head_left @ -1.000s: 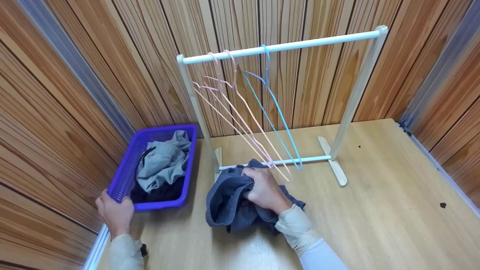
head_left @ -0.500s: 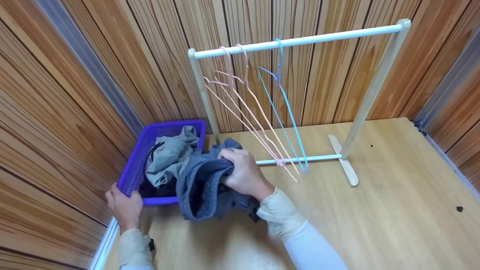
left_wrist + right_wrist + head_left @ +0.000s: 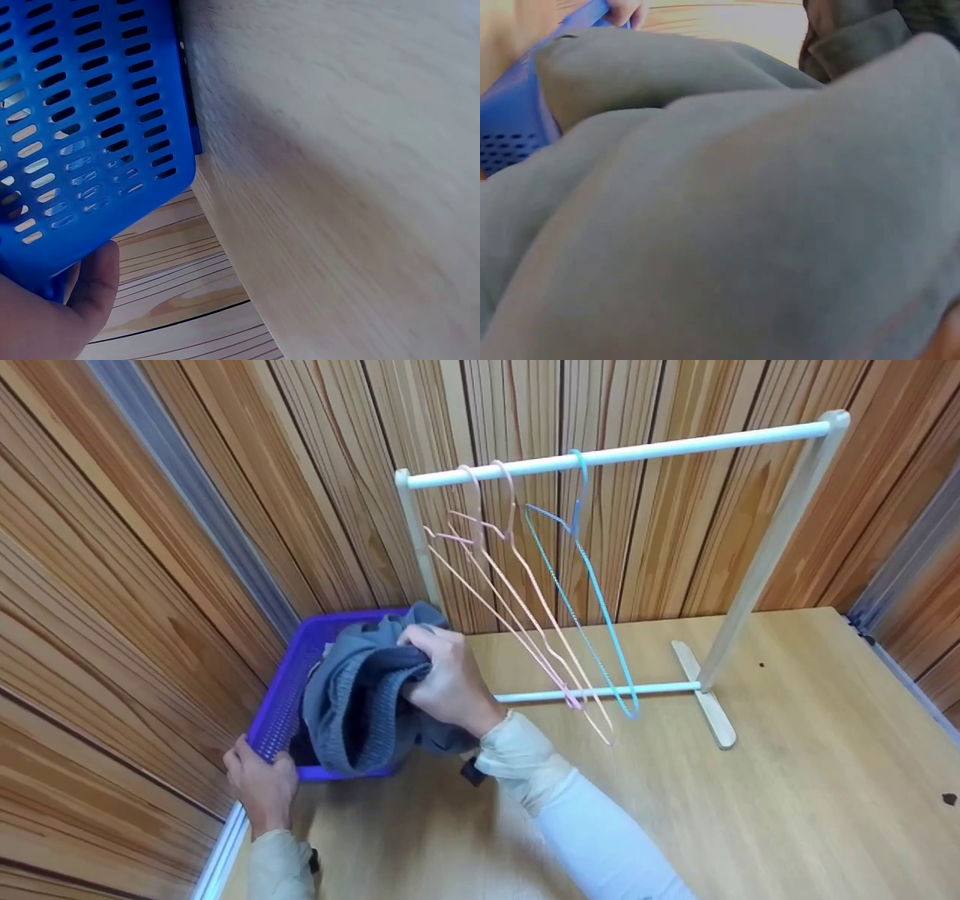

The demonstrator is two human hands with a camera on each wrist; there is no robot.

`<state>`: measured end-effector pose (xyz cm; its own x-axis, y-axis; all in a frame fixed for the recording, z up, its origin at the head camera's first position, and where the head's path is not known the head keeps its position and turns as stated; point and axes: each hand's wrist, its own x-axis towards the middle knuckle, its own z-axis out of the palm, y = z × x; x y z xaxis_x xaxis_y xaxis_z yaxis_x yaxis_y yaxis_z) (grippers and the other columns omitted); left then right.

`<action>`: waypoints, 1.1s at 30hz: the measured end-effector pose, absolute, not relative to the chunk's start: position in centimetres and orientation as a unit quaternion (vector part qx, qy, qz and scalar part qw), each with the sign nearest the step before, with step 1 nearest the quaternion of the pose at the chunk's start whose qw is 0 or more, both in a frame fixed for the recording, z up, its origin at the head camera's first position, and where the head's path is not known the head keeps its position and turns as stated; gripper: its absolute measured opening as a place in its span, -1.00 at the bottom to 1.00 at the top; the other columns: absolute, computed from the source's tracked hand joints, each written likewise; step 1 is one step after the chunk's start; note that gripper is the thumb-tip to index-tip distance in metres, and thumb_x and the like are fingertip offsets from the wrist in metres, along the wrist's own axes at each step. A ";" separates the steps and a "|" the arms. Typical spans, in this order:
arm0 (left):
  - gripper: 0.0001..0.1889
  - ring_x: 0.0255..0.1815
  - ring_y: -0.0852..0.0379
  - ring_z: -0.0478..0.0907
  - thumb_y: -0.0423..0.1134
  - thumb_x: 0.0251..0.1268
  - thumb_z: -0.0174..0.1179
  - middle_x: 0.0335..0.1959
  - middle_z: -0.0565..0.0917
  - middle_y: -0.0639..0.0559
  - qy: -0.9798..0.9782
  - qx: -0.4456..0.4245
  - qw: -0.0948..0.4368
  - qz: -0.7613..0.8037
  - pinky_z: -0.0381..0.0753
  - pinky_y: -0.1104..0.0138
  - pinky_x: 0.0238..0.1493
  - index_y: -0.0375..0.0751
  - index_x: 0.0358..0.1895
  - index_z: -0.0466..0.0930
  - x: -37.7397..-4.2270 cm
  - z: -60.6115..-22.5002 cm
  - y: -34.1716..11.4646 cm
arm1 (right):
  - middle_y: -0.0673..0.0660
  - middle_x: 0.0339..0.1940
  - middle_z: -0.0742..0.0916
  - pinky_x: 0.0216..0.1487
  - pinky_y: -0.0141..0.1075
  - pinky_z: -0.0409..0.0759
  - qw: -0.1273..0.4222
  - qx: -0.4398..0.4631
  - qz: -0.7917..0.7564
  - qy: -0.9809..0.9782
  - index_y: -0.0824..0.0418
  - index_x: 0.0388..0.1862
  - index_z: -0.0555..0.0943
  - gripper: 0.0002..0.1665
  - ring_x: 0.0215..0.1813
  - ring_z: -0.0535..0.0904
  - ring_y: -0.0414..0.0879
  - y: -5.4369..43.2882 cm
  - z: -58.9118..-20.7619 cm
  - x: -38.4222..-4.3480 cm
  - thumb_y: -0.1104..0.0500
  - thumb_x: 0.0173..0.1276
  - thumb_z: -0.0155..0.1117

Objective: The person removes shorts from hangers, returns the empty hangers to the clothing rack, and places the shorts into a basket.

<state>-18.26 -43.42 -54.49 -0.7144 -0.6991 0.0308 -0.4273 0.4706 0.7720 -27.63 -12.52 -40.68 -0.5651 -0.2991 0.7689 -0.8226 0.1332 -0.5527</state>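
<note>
My left hand [image 3: 262, 784] grips the near left corner of a purple plastic basket [image 3: 274, 686]. In the left wrist view the left fingers and thumb [image 3: 94, 281] hold the rim of that slotted basket [image 3: 112, 214], which looks blue there. A bunched dark grey garment with a ribbed elastic band [image 3: 322, 697] is in my right hand [image 3: 448, 679], pinched near the band. Band and cloth spread over the basket, hiding most of what lies inside. The grey cloth [image 3: 727, 210] fills most of the right wrist view, and the right hand is largely hidden there.
Right of the basket stands a wooden rack with a white rail [image 3: 675, 446]. Two pink hangers [image 3: 525, 577] and a blue hanger [image 3: 596, 585] hang from it. Wood-patterned walls [image 3: 172, 547] close in the left and back. A small black scrap [image 3: 949, 799] lies at far right.
My right hand has carried the grey garment leftward from in front of the rack to over the basket, covering the lighter grey clothes. The left hand keeps its grip. The head view has shifted left.
</note>
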 end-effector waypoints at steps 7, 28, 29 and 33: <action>-0.22 0.56 -0.48 0.21 -0.22 0.52 0.01 0.63 0.16 -0.43 -0.850 0.319 0.185 -0.377 0.19 -0.37 0.58 -0.28 0.72 -0.04 -19.0 -55.0 -42.3 | 0.13 -0.39 0.76 -0.14 -0.22 0.64 0.297 0.364 0.558 -0.684 0.27 -0.36 0.65 -0.88 -0.28 0.66 -0.04 -14.2 -39.1 -29.3 0.37 0.07 0.36; -0.23 0.58 -0.44 0.19 -0.25 0.50 0.05 0.61 0.21 -0.39 -0.839 0.323 0.205 -0.387 0.18 -0.32 0.60 -0.28 0.71 0.01 -18.5 -55.7 -40.1 | 0.19 -0.22 0.76 0.04 -0.17 0.67 0.207 0.281 0.583 -0.734 0.28 -0.20 0.60 -0.85 -0.11 0.71 0.04 -20.9 -45.3 -33.4 0.35 0.25 0.31; -0.22 0.58 -0.44 0.19 -0.25 0.51 0.05 0.62 0.20 -0.38 -0.839 0.323 0.204 -0.388 0.18 -0.32 0.60 -0.26 0.72 0.01 -18.5 -55.6 -40.1 | 0.17 -0.19 0.76 0.08 -0.16 0.66 0.193 0.285 0.562 -0.752 0.26 -0.17 0.59 -0.82 -0.07 0.70 0.04 -20.9 -45.7 -33.4 0.34 0.24 0.32; -0.22 0.59 -0.42 0.19 -0.24 0.52 0.05 0.63 0.19 -0.37 -0.838 0.321 0.206 -0.391 0.19 -0.33 0.61 -0.23 0.73 -0.02 -18.6 -55.3 -40.2 | 0.15 -0.03 0.73 0.23 -0.10 0.60 0.155 0.314 0.472 -0.809 0.22 -0.03 0.56 -0.69 0.09 0.66 0.07 -21.0 -46.5 -33.6 0.30 0.25 0.36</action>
